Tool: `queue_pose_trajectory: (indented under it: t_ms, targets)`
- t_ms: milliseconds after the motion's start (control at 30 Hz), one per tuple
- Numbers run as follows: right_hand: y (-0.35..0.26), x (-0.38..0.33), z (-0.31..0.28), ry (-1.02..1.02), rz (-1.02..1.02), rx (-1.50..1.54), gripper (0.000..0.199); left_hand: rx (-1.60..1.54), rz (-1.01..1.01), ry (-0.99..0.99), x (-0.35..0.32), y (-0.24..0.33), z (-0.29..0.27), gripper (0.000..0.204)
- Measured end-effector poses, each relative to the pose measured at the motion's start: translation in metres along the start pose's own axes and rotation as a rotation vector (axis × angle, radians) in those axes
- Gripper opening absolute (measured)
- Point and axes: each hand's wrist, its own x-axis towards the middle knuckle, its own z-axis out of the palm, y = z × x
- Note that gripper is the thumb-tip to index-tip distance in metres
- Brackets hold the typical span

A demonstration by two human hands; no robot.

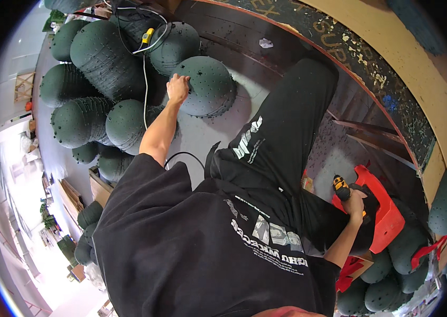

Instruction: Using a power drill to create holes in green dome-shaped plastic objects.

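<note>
Green, studded dome (206, 84): I logged it on the grey floor (202, 137) at the upper middle of the head view, resting on a short stack of like pieces. The left hand (177, 87) lay on its left flank, fingers curled over the surface near the rim; it touched the dome, but I could not tell whether the fingers truly gripped it or only pressed. The dome's bulk sat to the right of that hand, the arm reaching up to it from the black-sleeved shoulder.

Further green domes (102, 58): stacked in leaning columns to the left of the hand, touching one another. A white cable (145, 90) with a yellow fitting (148, 36) ran down across them, just beside the forearm.

Yellow and black power drill (342, 188): held at the right of the view, the right hand (356, 206) closed round its grip, the yellow nose pointing up and to the left, well apart from the dome. Beneath the hand I noted a red plastic stool (387, 211), with more green domes (392, 274) crowded below and to the right of it.

Black trouser leg (281, 127): lay between the two hands.
</note>
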Motion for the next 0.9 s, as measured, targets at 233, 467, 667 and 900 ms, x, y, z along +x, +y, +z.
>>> queue_pose_trajectory:
  t_ms: [233,467,667,900]
  targets:
    - [-0.008,0.002,0.003,-0.207,0.046,-0.074,0.039,-0.02,-0.106,-0.061,0.002,-0.015,0.031,0.038]
    - [0.001,0.011,0.007,-0.178,0.101,-0.061,0.055,-0.089,-0.149,-0.102,0.001,0.002,0.042,0.039]
    - [0.003,0.019,0.009,-0.109,0.061,-0.046,0.047,-0.067,-0.111,-0.113,0.019,-0.022,0.047,0.039]
    - [0.014,0.019,0.014,-0.176,0.088,-0.108,0.037,-0.098,-0.094,-0.157,0.01,0.006,0.059,0.041]
